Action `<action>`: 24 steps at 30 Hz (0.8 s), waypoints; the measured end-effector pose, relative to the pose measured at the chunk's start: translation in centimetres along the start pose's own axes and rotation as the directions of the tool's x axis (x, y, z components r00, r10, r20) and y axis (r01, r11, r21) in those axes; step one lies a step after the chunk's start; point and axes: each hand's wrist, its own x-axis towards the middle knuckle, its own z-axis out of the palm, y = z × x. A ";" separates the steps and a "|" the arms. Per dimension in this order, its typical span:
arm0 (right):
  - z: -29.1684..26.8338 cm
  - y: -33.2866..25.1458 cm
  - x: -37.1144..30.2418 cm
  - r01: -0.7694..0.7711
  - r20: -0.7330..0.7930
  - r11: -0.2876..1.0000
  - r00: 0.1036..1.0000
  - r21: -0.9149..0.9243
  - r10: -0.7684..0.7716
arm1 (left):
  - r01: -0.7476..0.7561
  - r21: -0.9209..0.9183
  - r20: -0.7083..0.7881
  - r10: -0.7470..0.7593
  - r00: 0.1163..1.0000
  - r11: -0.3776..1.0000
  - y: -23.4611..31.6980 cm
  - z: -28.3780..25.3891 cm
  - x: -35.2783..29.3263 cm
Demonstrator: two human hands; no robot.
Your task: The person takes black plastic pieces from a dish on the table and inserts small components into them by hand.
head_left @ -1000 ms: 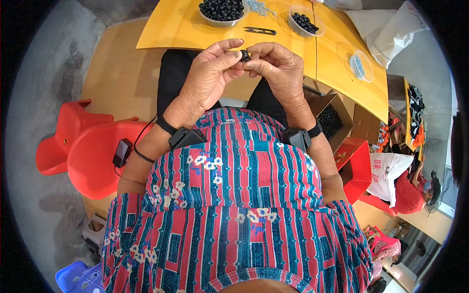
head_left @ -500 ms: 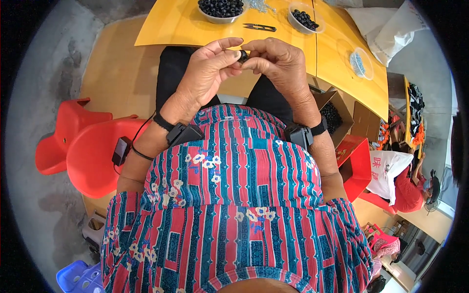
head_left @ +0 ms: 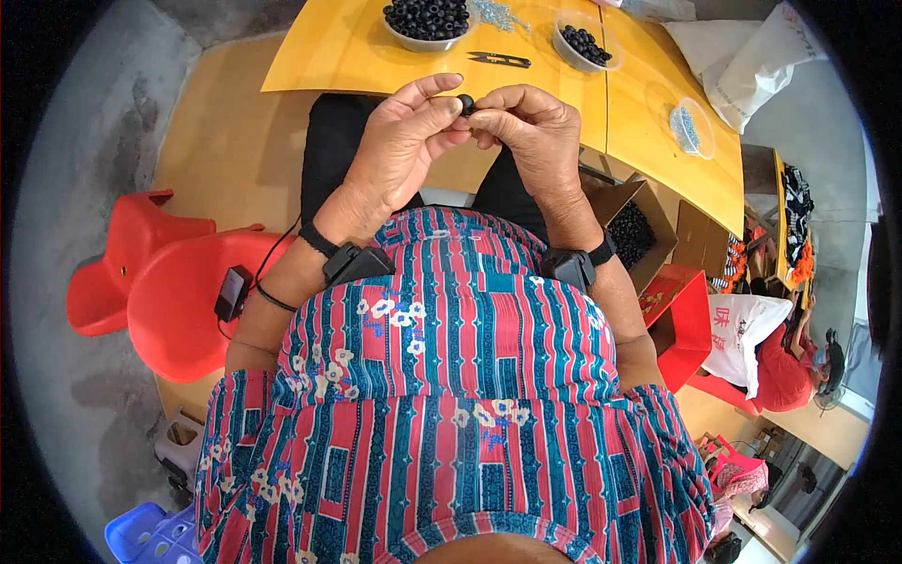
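Note:
Between my hands, just off the near edge of the yellow table [head_left: 338,58], is a round black bead [head_left: 466,104]. My left hand [head_left: 406,132] pinches it between thumb and fingers. Thumb and index finger of my right hand [head_left: 528,127] are pressed together at the bead's right side; whatever they grip is too small to make out. Beyond my hands lie black thread snips [head_left: 500,59]. A bowl heaped with black beads [head_left: 427,21] stands behind them to the left, and a smaller bowl of black beads [head_left: 583,44] to the right.
Small clear-blue pieces lie in a loose pile [head_left: 498,14] and in a clear dish [head_left: 692,130]. A cardboard box of black pieces [head_left: 631,233] and a red box [head_left: 678,329] sit by my right arm. Red chairs [head_left: 178,301] stand left. Another person in red [head_left: 785,376] is far right.
The bead shows more fully between my fingertips now. My right hand has shifted slightly left and down; my left hand stays almost in place.

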 end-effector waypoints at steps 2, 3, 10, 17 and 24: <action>0.2 0.0 -0.3 0.051 -0.013 0.998 0.999 -0.037 -0.052 | -0.007 -0.003 -0.006 0.007 1.000 1.000 -0.1 0.1 0.0; 0.3 0.2 -0.4 0.099 -0.025 0.992 0.995 -0.074 -0.101 | -0.012 -0.003 -0.014 0.012 1.000 1.000 -0.1 0.2 0.0; 0.6 1.3 -0.4 0.225 -0.105 0.968 0.966 -0.106 -0.236 | -0.034 0.028 -0.024 0.035 0.999 0.999 -0.2 0.5 0.1; -0.6 1.2 0.2 0.098 0.076 0.995 0.992 0.005 -0.098 | 0.030 0.074 0.065 -0.035 0.997 0.997 0.2 -0.3 0.2; -1.3 0.1 0.2 0.022 0.279 0.989 0.960 -0.145 0.019 | 0.064 0.070 0.169 -0.075 0.983 0.995 0.4 -0.2 0.1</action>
